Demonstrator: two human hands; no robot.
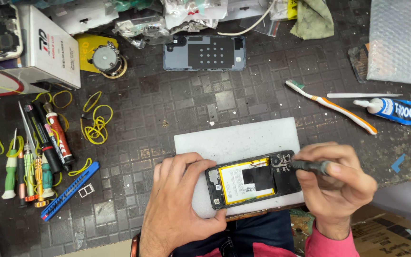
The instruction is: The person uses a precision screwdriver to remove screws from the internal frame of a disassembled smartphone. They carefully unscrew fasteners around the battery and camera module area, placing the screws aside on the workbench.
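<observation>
We see an opened phone (253, 180) lying face down on a white pad (236, 143) at the near edge of the surface (177, 104), its long axis running left to right and tilted a little, the right end sitting higher in the picture than the left. Its yellow battery (236, 183) fills the middle, and the camera end points right. Our left hand (179, 200) comes up from below, palm down, its grip pressed together on the phone's left end, thumb along the near edge and fingers over the far corner. Our right hand (338, 183) reaches in from the right, wrist bent and fingers curled, its grip clamped on a dark screwdriver (310, 166) that lies nearly level, tip pointing left onto the phone's camera end. Farther back on the surface lies a detached back cover (204, 53). A toothbrush (331, 105) and a glue tube (398, 110) lie to the right, and a row of screwdrivers (34, 162) and yellow rubber bands (96, 123) to the left.
</observation>
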